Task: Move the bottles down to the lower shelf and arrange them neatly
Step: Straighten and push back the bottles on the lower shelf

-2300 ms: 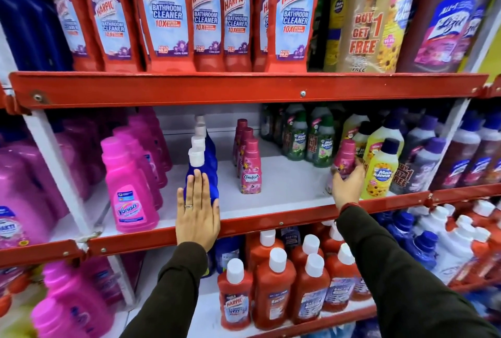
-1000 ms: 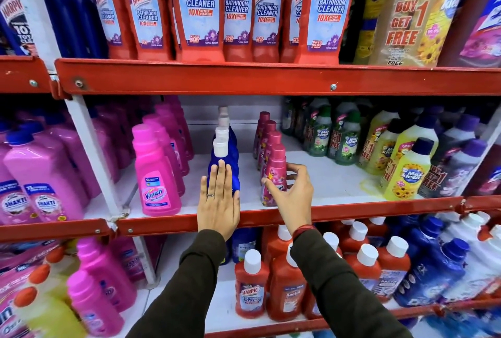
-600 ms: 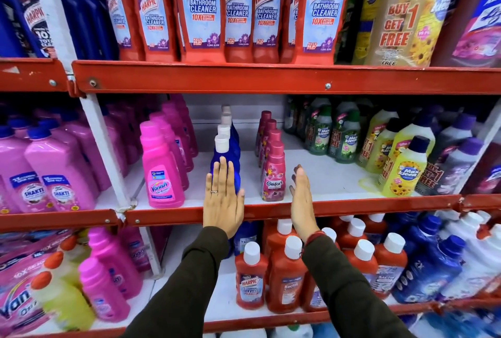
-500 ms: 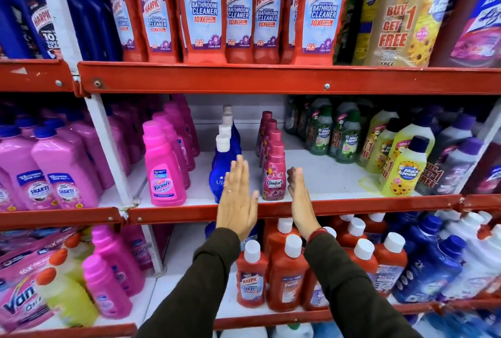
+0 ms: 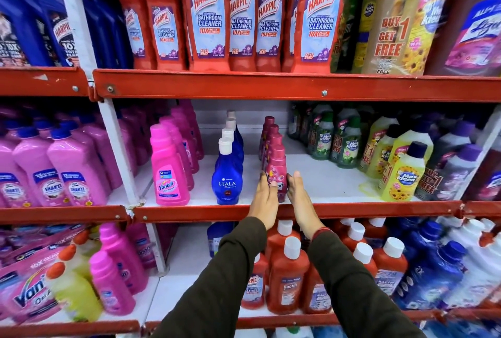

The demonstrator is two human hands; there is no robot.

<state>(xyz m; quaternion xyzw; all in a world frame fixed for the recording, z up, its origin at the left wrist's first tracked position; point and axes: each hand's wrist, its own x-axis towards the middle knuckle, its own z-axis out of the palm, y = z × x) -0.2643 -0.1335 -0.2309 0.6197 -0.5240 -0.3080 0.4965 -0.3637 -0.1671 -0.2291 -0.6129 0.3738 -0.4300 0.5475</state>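
A row of small dark-pink Comfort bottles stands front to back in the middle of the middle shelf. My left hand lies flat against the left side of the front bottle. My right hand lies flat against its right side. Neither hand wraps around the bottle, which stands upright on the shelf between my palms. Left of it is a row of blue Ujala bottles with white caps. Both dark sleeves reach up across the lower shelf.
Pink Vanish bottles stand left of the Ujala row, and green and yellow Max Kleen bottles to the right. Red Harpic bottles fill the top shelf. Red white-capped bottles crowd the lower shelf below my arms.
My left hand has left the blue Ujala bottle and moved right. Both hands have closed in until their palms flank the front Comfort bottle.
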